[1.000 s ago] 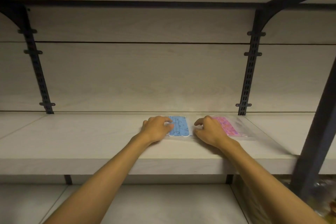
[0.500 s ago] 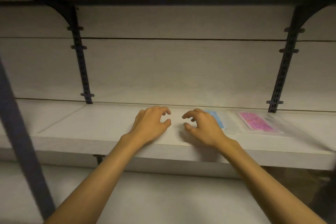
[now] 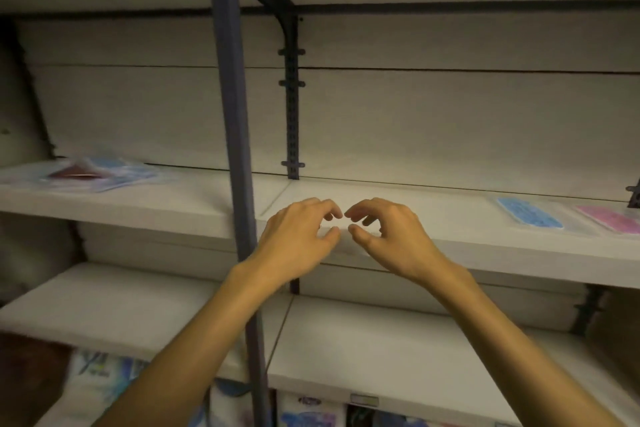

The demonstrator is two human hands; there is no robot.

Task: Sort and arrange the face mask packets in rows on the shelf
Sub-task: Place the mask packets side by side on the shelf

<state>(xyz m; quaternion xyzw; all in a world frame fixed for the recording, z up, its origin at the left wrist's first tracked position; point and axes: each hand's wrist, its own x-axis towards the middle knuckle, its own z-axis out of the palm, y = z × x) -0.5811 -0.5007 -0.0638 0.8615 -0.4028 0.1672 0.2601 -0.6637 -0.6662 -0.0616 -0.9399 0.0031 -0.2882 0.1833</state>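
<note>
Dim, warm, yellowish illumination, brightest at 12 o'clock. Soft shadow beneath the hands. Motion blur on the pile of packets [image 3: 100, 174] at 9 o'clock. Wide-angle bending of the upright post [image 3: 239, 184]. Corners darkened, unfocused at 7 o'clock.

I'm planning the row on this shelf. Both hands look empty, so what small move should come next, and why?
Probably reach the left hand leftward to the loose pile of packets past the upright post. Both it and the right hand hold nothing, and only the blue packet and pink packet lie in the row.
</note>
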